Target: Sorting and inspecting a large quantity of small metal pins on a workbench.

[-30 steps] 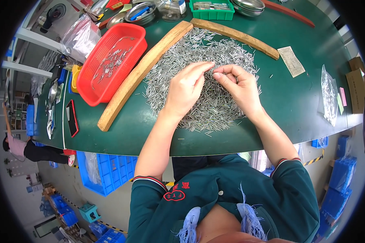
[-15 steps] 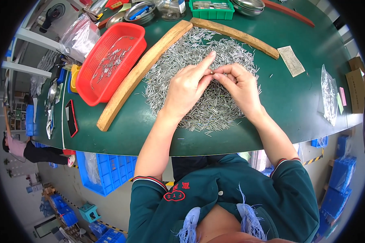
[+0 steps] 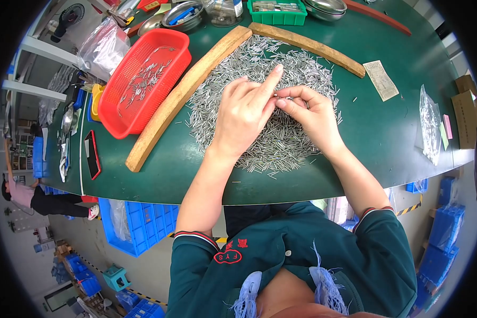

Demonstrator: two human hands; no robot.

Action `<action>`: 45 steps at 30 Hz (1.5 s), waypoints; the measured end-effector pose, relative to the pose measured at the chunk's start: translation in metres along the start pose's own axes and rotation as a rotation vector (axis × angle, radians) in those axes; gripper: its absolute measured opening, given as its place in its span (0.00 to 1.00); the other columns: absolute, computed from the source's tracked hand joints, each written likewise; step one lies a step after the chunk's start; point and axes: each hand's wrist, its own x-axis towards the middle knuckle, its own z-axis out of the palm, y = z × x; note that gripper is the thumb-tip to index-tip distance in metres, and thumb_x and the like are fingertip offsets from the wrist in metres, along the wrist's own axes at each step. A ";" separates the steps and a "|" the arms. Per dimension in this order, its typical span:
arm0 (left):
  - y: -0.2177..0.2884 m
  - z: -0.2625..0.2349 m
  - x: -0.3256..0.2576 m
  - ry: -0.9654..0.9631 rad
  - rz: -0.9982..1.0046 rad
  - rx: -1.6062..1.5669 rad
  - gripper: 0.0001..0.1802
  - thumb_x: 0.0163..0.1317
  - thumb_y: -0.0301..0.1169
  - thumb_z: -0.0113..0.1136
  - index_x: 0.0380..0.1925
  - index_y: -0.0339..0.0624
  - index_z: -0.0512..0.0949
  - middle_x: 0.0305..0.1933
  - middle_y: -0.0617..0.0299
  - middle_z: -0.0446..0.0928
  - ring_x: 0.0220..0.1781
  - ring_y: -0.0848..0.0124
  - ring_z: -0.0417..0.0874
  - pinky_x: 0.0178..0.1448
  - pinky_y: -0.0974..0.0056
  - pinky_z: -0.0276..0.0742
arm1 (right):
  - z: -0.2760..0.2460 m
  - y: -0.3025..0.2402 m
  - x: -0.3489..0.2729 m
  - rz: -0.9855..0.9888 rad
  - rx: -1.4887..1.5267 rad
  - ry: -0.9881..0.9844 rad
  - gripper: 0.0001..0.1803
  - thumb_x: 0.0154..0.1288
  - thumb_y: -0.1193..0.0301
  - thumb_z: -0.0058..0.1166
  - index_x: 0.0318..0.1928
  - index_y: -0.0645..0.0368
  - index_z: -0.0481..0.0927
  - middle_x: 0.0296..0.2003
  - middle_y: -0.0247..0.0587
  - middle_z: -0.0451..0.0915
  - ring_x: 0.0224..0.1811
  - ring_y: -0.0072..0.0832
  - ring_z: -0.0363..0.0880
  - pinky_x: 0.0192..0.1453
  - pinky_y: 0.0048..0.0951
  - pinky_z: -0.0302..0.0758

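Observation:
A broad heap of small silvery metal pins (image 3: 281,143) lies on the green table beneath both hands. Above its middle, my left hand (image 3: 243,114) and my right hand (image 3: 314,116) meet at the fingertips. My left index finger stretches forward, while the thumb side pinches toward the right hand. The right thumb and index finger are pressed together at the same spot. Between the fingertips a tiny bit of a metal pin (image 3: 275,96) shows; most of it is hidden by the fingers.
Two wooden bars (image 3: 188,98) border the heap at left and back. A red perforated basket (image 3: 109,100) holding some pins stands left, near a phone (image 3: 93,155). Behind are a green tray (image 3: 278,18) and metal bowls (image 3: 183,15); at right, a paper slip (image 3: 380,80) and plastic bag (image 3: 429,124).
My left hand has turned slightly and its rear fingers have lifted and spread a little. The right fingertips have shifted slightly; both hands still meet over the heap.

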 end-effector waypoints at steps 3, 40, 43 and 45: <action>0.002 -0.001 0.000 0.010 -0.014 0.003 0.32 0.47 0.26 0.65 0.57 0.45 0.71 0.25 0.68 0.74 0.34 0.73 0.76 0.53 0.60 0.70 | 0.000 -0.009 -0.001 0.153 0.257 -0.043 0.13 0.60 0.70 0.58 0.44 0.62 0.78 0.28 0.25 0.73 0.22 0.09 0.62 0.26 0.13 0.61; -0.026 -0.011 -0.008 -0.428 -0.494 -0.014 0.14 0.55 0.41 0.60 0.36 0.45 0.82 0.35 0.63 0.78 0.47 0.65 0.73 0.54 0.58 0.62 | -0.010 -0.009 0.005 0.569 0.867 -0.185 0.16 0.70 0.57 0.43 0.38 0.58 0.70 0.17 0.21 0.57 0.15 0.08 0.49 0.13 0.11 0.44; -0.021 -0.011 -0.005 -0.337 -0.436 0.008 0.10 0.54 0.36 0.62 0.33 0.45 0.82 0.33 0.65 0.77 0.44 0.68 0.74 0.52 0.60 0.63 | -0.010 -0.009 0.004 0.542 0.813 -0.181 0.15 0.70 0.60 0.44 0.44 0.60 0.72 0.18 0.20 0.57 0.15 0.08 0.49 0.15 0.11 0.45; -0.021 -0.008 -0.006 -0.181 -0.444 -0.151 0.08 0.52 0.38 0.63 0.31 0.51 0.83 0.33 0.67 0.77 0.45 0.67 0.74 0.51 0.59 0.61 | -0.008 -0.014 0.004 0.531 0.754 -0.176 0.15 0.70 0.61 0.45 0.45 0.61 0.72 0.18 0.20 0.56 0.15 0.07 0.49 0.15 0.11 0.45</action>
